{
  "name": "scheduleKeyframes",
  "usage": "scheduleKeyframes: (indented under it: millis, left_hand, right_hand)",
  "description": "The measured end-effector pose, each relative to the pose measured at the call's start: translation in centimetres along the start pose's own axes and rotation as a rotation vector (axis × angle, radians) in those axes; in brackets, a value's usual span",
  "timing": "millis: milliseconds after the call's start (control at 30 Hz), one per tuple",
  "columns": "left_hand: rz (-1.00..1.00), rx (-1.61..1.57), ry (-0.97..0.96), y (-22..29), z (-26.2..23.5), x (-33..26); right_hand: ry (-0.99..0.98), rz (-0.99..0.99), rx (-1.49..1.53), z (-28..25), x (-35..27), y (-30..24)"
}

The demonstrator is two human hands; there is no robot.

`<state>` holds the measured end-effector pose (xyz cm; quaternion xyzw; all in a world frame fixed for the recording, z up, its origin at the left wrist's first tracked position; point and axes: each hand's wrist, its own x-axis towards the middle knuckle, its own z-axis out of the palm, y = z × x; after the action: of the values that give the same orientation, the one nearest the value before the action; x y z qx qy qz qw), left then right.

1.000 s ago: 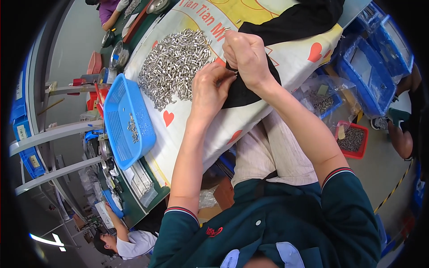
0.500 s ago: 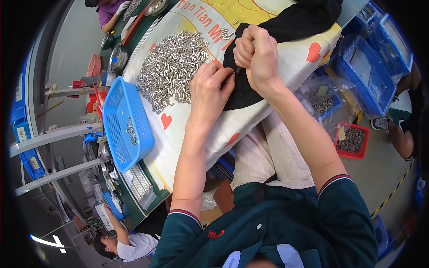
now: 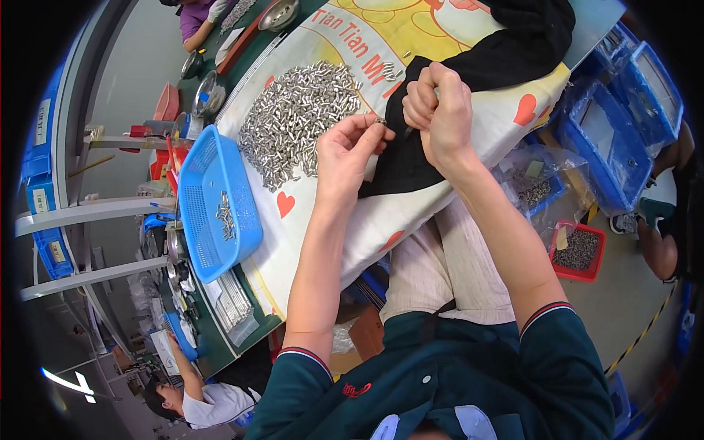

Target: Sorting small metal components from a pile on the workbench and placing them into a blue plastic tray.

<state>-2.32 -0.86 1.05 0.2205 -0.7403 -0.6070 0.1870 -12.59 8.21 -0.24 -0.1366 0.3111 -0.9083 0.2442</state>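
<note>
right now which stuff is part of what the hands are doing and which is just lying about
In use: left hand pinching a small metal piece; right hand fisted on a thin tool; pile of metal parts; blue basket; black cloth.

Lying about: red tray; blue bins; metal bowls.

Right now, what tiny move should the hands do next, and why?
Probably bring the left hand across to the right hand. The left fingertips pinch one small metal piece, and the right fist grips a thin tool over the black cloth, with a small gap between them.
</note>
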Motion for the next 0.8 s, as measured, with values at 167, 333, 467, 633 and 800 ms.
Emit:
scheduleKeyframes:
  millis: [167, 333, 467, 633, 800]
  left_hand:
    - [-0.324, -0.635, -0.175, -0.5, -2.0, 0.2]
    - [-0.304, -0.737, -0.211, -0.3, -2.0, 0.0]
    - [-0.337, -0.723, -0.180, -0.5, -1.3, 0.0]
    - [-0.363, -0.672, -0.171, 0.0, -0.8, -0.1]
    - [-0.362, -0.682, -0.178, -0.2, -1.0, -0.1]
  right_hand:
    - [-0.017, 0.004, 0.004, 0.2, -0.1, 0.0]
    - [-0.029, 0.015, -0.003, -0.2, 0.1, 0.2]
    - [-0.030, 0.025, 0.000, 0.0, 0.0, 0.2]
    - [-0.036, 0.009, -0.011, -0.2, 0.1, 0.2]
    - [-0.035, 0.004, -0.008, -0.3, 0.2, 0.3]
